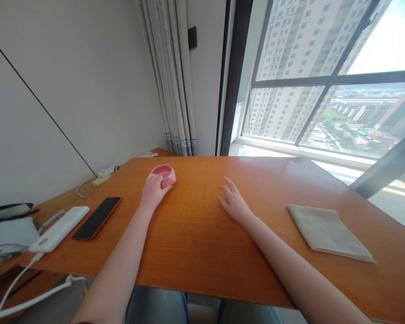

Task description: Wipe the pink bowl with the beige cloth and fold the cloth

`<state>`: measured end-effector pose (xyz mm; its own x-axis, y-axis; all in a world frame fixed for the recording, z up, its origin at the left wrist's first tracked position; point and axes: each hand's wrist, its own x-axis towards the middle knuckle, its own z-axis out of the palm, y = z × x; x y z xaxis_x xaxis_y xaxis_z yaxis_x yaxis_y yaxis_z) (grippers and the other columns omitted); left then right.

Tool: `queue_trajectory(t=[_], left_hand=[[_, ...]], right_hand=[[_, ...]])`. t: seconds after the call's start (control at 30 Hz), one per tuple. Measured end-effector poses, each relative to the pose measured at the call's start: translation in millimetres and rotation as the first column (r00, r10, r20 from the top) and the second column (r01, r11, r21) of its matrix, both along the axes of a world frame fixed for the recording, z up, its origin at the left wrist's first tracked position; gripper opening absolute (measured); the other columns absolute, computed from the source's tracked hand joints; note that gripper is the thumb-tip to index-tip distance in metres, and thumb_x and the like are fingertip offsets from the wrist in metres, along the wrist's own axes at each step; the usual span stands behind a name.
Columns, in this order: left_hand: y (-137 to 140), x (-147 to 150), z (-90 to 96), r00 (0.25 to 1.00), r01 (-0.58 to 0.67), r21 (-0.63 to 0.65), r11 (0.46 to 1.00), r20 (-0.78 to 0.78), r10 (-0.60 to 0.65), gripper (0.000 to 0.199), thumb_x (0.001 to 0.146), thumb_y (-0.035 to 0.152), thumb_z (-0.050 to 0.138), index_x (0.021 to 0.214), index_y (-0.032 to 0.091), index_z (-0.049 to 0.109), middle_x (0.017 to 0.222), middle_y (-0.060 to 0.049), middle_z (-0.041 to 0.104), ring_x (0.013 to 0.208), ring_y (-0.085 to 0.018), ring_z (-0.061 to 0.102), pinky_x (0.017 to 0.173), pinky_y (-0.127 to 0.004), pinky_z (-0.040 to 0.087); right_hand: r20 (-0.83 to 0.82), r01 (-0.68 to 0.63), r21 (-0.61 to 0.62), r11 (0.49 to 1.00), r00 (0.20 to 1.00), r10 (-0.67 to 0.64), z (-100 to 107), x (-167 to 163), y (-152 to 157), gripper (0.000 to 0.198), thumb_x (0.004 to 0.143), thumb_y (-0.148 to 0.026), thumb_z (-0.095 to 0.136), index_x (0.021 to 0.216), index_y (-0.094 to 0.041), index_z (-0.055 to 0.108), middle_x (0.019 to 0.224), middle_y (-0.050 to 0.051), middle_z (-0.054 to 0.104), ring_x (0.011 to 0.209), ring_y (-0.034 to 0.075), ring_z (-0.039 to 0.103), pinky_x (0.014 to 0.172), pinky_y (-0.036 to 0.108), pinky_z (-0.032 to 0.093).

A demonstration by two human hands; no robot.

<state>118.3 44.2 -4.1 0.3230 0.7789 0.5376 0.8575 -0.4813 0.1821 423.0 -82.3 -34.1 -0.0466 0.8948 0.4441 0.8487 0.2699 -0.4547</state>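
Observation:
My left hand (152, 190) is closed around the near side of a small pink bowl-like dish (169, 176) at the left-hand far part of the wooden table (195, 243). The dish has a thick, angular rim, and my fingers and palm cover part of it. To the right, my right hand (234, 200) hovers over or rests on the table with its fingers spread and nothing in them; whether it touches the surface I cannot tell. Further right lies a folded beige cloth (327, 229), apart from the right hand.
Left of my left arm lie a dark phone (97, 218) and a white power bank (60, 228) with a white cable (16, 283). A power strip (108, 171) and a white pouch (15, 236) sit by the wall. A curtain (175, 81) and large window stand beyond the table.

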Motion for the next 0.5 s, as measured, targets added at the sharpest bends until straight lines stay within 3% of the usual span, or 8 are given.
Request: queue_trajectory(t=[0.1, 0.2, 0.5], left_hand=[[16, -38, -18.0, 0.991, -0.125, -0.009, 0.992, -0.041, 0.125, 0.031, 0.071, 0.045, 0.065, 0.083, 0.016, 0.060, 0.094, -0.013, 0.063, 0.103, -0.030, 0.051, 0.095, -0.042, 0.040], [24, -57, -32.6, 0.978, -0.203, 0.002, 0.979, -0.056, 0.203, 0.034, 0.072, 0.046, 0.062, 0.086, 0.016, 0.061, 0.094, -0.013, 0.064, 0.102, -0.031, 0.052, 0.096, -0.042, 0.039], [31, -56, -42.0, 0.975, -0.199, -0.044, 0.979, -0.109, 0.193, 0.041, 0.074, 0.046, 0.060, 0.098, 0.013, 0.062, 0.099, -0.012, 0.064, 0.106, -0.029, 0.050, 0.100, -0.039, 0.035]], right_hand=[[-0.013, 0.005, -0.027, 1.000, 1.000, -0.005, -3, 1, 2, 0.031, 0.089, -0.034, 0.042, 0.115, -0.019, 0.052, 0.148, 0.013, 0.026, 0.134, 0.026, 0.033, 0.108, 0.044, 0.034], [-0.015, -0.001, -0.043, 0.999, 1.000, 0.000, -3, 3, 1, 0.031, 0.089, -0.034, 0.042, 0.114, -0.019, 0.053, 0.148, 0.013, 0.026, 0.134, 0.026, 0.033, 0.108, 0.043, 0.034], [-0.009, 0.033, -0.035, 0.999, 0.999, -0.033, -1, 12, 2, 0.027, 0.088, -0.030, 0.042, 0.109, -0.019, 0.055, 0.146, 0.013, 0.030, 0.129, 0.025, 0.039, 0.105, 0.043, 0.036]])
